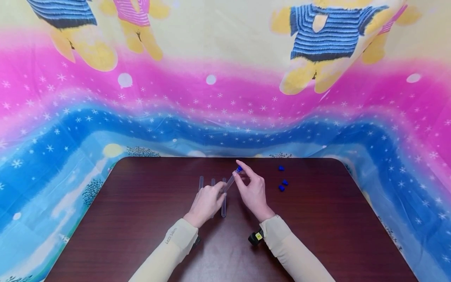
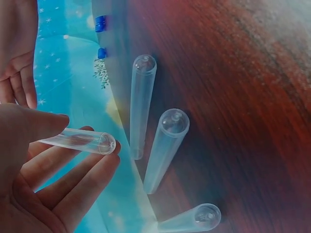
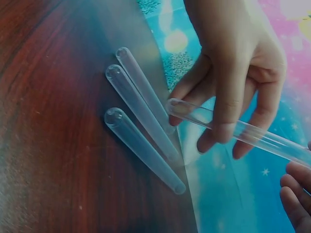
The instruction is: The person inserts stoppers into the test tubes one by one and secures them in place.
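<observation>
Left hand [image 1: 208, 199]: thumb and fingers pinching the held tube [image 1: 230, 182]; from the head the hand covers its near end, but the left wrist view catches that rounded tip poking out.
Held tube: clear, off the table, slanting from near left to far right between both hands.
Right hand [image 1: 254, 192]: thumb and index finger pinch the blue cap [image 1: 239, 169] at the tube's far end; the right wrist view cuts this end off.
Blue cap: partly behind fingertips; whether it's fully seated, I can't tell.
Three loose tubes [image 3: 143, 116]: lying on the table, much of them masked by the left hand from the head; the right wrist view lays out their lengths.
Loose caps [image 1: 285, 182]: three, right of the right hand, two near each other, one farther; too small for detail.
Table [image 1: 317, 235]: dark wood grain, near edge cut off.
Cloth [image 1: 211, 102]: printed figures cropped at the top.
</observation>
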`<state>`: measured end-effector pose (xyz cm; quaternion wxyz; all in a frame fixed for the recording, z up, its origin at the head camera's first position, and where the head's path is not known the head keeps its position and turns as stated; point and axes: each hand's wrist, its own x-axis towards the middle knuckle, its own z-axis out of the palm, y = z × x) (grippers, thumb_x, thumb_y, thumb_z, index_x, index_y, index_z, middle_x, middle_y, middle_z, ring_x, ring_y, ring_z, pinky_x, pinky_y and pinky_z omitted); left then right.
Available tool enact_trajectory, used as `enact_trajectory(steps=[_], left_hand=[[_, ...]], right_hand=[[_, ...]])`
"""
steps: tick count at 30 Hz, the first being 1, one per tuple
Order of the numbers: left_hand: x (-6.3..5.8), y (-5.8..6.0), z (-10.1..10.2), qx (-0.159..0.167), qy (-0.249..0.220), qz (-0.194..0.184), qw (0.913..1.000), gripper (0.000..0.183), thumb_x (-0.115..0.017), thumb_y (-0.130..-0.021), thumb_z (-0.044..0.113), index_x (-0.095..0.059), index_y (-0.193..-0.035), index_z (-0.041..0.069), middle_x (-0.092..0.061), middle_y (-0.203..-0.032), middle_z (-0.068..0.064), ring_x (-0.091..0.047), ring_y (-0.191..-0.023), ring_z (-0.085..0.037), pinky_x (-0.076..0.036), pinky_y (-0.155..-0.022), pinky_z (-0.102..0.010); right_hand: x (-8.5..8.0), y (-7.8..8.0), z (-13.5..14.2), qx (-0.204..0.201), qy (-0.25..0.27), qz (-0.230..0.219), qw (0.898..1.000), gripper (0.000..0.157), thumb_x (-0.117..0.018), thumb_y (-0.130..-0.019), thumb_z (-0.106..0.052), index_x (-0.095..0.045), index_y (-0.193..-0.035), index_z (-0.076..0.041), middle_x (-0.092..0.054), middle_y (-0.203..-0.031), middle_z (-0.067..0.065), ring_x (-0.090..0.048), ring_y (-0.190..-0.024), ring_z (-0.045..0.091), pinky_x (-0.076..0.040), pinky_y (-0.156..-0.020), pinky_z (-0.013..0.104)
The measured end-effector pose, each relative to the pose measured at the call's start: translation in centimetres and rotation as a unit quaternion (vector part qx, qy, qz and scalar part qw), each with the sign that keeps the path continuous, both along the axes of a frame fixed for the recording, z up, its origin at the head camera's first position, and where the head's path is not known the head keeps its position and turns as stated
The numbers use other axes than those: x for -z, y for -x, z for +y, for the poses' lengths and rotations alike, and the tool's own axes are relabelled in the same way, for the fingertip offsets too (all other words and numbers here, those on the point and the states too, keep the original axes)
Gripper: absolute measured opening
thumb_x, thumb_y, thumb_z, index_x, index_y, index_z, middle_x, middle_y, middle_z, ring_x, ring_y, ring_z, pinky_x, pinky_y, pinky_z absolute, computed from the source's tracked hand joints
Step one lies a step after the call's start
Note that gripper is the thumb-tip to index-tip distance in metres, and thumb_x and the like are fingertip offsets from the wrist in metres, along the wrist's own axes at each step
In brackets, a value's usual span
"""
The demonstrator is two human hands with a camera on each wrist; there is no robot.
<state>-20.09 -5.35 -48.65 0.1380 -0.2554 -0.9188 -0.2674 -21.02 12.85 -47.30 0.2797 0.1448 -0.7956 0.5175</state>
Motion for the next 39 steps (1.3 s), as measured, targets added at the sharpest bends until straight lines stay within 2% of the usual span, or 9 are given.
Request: enact_trajectory(steps=[10,18,24,29,36,39], left_hand=[[-0.33,-0.05,0.24,0.002,-0.004,-0.002,1.0000,0.025,-0.075,-0.094,0.014,-0.070,-0.118,0.012,-0.073,-0.083,-0.002,-0.068,-0.063,-0.017,-0.053,-0.056,-0.035],[-0.42,-0.08,0.42,0.004,0.003,-0.011,0.9999,0.026,-0.073,-0.095,0.015,-0.070,-0.120,0.012,-0.072,-0.081,-0.002,-0.066,-0.060,-0.016,-0.052,-0.055,-0.033],[-0.41,-0.25,0.50,0.005,-0.002,-0.006,1.0000,0.026,-0.074,-0.094,0.013,-0.070,-0.120,0.012,-0.073,-0.085,-0.005,-0.069,-0.064,-0.021,-0.054,-0.057,-0.036],[-0.32,-0.22,0.53,0.008,-0.005,-0.005,0.9999,0.027,-0.074,-0.094,0.013,-0.070,-0.120,0.011,-0.073,-0.086,-0.005,-0.069,-0.065,-0.020,-0.054,-0.057,-0.035],[-0.22,-0.04,0.54,0.011,-0.008,-0.006,0.9999,0.027,-0.074,-0.094,0.013,-0.070,-0.121,0.010,-0.074,-0.087,-0.004,-0.069,-0.065,-0.018,-0.053,-0.057,-0.032],[-0.17,-0.01,0.57,0.012,-0.008,-0.008,0.9999,0.026,-0.074,-0.094,0.013,-0.070,-0.120,0.011,-0.072,-0.084,-0.003,-0.068,-0.064,-0.018,-0.052,-0.056,-0.032]], right_hand=[[0.24,-0.20,-0.23,-0.021,-0.004,-0.022,1.000,0.051,-0.072,-0.097,-0.021,-0.055,-0.145,-0.030,-0.076,-0.098,-0.002,-0.073,-0.087,0.010,-0.058,-0.077,0.038],[0.40,-0.26,-0.59,-0.027,-0.002,-0.035,0.999,0.059,-0.073,-0.096,-0.020,-0.049,-0.149,-0.031,-0.076,-0.092,-0.004,-0.073,-0.085,0.008,-0.057,-0.076,0.036],[0.56,-0.23,-0.75,-0.019,-0.001,-0.019,1.000,0.059,-0.074,-0.095,-0.015,-0.050,-0.149,-0.024,-0.076,-0.091,-0.002,-0.073,-0.084,0.011,-0.056,-0.072,0.035],[0.41,-0.14,-0.77,-0.013,-0.003,-0.014,1.000,0.058,-0.075,-0.095,-0.013,-0.053,-0.147,-0.023,-0.077,-0.093,0.000,-0.073,-0.089,0.011,-0.049,-0.066,0.034],[0.31,-0.03,-0.71,-0.019,0.013,-0.014,1.000,0.056,-0.076,-0.093,-0.012,-0.056,-0.145,-0.022,-0.077,-0.094,0.001,-0.073,-0.094,0.012,-0.050,-0.082,0.038],[0.27,0.00,-0.66,-0.023,0.019,-0.014,0.999,0.055,-0.076,-0.094,-0.012,-0.058,-0.144,-0.022,-0.077,-0.095,0.001,-0.073,-0.094,0.012,-0.050,-0.079,0.038]])
